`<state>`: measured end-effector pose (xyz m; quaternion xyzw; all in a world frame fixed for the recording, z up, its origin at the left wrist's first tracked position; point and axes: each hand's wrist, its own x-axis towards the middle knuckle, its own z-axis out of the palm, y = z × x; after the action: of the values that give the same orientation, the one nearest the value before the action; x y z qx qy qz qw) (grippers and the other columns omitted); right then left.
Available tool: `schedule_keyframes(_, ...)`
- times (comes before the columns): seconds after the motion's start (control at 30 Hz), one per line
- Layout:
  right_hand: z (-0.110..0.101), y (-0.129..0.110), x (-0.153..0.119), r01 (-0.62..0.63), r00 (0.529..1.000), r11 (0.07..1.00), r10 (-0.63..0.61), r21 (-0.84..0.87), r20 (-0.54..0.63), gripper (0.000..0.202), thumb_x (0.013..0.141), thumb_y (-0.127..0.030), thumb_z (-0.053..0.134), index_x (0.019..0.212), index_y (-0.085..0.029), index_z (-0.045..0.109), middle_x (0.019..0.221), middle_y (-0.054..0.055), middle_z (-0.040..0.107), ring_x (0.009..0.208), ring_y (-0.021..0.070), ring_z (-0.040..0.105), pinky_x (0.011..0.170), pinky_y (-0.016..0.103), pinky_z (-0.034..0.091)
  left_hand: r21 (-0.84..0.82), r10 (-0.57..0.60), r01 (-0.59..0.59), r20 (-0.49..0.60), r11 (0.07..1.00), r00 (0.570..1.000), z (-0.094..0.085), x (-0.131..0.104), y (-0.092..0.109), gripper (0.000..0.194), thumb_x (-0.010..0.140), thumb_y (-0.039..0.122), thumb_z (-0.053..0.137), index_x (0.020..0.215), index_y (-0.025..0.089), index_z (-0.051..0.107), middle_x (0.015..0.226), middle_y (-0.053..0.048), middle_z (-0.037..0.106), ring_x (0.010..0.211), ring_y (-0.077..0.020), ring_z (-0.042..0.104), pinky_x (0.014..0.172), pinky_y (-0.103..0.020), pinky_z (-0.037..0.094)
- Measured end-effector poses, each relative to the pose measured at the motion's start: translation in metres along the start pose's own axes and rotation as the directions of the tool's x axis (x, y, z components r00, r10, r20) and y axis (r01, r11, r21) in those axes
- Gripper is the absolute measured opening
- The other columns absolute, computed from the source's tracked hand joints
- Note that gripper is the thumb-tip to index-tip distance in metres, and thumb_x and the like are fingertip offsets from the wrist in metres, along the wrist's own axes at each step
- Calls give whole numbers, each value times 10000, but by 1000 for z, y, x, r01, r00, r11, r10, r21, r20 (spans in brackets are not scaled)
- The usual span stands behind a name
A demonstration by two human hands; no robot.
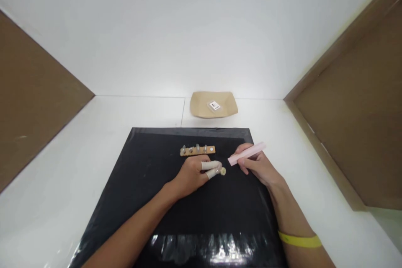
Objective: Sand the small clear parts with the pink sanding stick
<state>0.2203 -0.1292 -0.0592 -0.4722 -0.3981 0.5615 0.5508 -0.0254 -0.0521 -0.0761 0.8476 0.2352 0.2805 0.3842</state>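
Note:
My left hand [195, 172] is closed, with white finger cots on two fingers. Pinched at its fingertips is a small round pale-yellow piece [222, 171], whose kind I cannot make out. My right hand [256, 165] grips a flat pale pink stick [246, 154] between thumb and fingers. The stick slants, its lower left end close to the round piece but apart from it. Just beyond my left hand lies a narrow tan strip [201, 151] with several small shiny grey pieces standing on it and a white dot at its right end.
A black sheet [150, 184] covers the white table [106, 121] beneath my hands. Behind it stands a tan paper tray [197, 105] holding a small clear packet with a white label [215, 105]. Brown panels [351, 113] flank both sides, and a white wall [188, 29] closes the back.

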Motion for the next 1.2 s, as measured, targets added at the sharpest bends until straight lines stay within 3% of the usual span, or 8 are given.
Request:
schedule_keyframes(0.37,19,-12,-10,70,997,996,-71,-49,-28,384,677,-414,971,923,-214,754,822,47,808,437,91,538,396,221,410,6,11,-11,1,1000,1000,-2,-1,3,236,1007,348,690,983,181,855,833,-39,728,704,-123,648,673,-243,485)
schedule_keyframes(0.63,20,-31,-32,250,919,954,-288,-166,-271,285,762,-400,939,936,-274,753,788,-11,783,428,73,501,388,214,377,-64,-8,6,-31,998,999,1,0,4,242,1012,362,678,1002,185,844,901,-44,751,755,-131,664,734,-262,503)
schedule_keyframes(0.77,54,-38,-51,232,936,833,-332,-501,-118,122,849,-331,880,928,-262,818,917,61,788,729,179,699,564,291,540,-107,-55,52,-17,993,998,0,0,10,217,953,357,735,914,147,775,830,-25,731,697,-118,633,660,-233,476)
schedule_keyframes(0.83,69,-35,-65,267,865,758,-461,-595,-198,75,910,-321,825,974,-283,815,966,61,780,863,215,728,701,347,595,-126,-55,54,-4,991,999,-1,1,14,240,954,375,737,886,145,754,802,-17,723,680,-111,628,632,-217,474)
schedule_keyframes(0.93,82,-18,-90,274,762,784,-530,-558,-371,120,919,-334,827,1030,-317,784,1008,44,768,937,239,723,828,403,615,-142,-13,14,13,990,1000,-1,0,19,259,984,376,711,892,144,779,826,-28,736,721,-116,667,655,-208,505)
schedule_keyframes(1.03,87,4,-115,205,829,811,-441,-548,-343,236,939,-419,803,1128,-285,757,1130,76,749,1041,265,704,861,420,629,-119,65,-64,3,991,998,0,-1,20,244,1003,362,695,956,155,815,872,-41,751,753,-121,691,685,-212,528)
schedule_keyframes(1.13,87,17,-129,179,825,824,-423,-538,-374,348,1043,-456,658,1312,-235,663,1321,106,674,1123,238,680,923,432,631,-34,156,-157,-34,987,987,2,-4,21,243,1017,345,670,982,169,833,892,-47,750,724,-106,664,660,-206,497)
schedule_keyframes(1.2,85,20,-132,163,864,833,-378,-528,-331,355,1061,-456,629,1337,-235,648,1360,109,653,1125,225,677,940,425,627,48,213,-210,-71,977,975,3,-7,23,232,1016,330,664,993,176,836,925,-55,757,710,-96,636,647,-209,466)
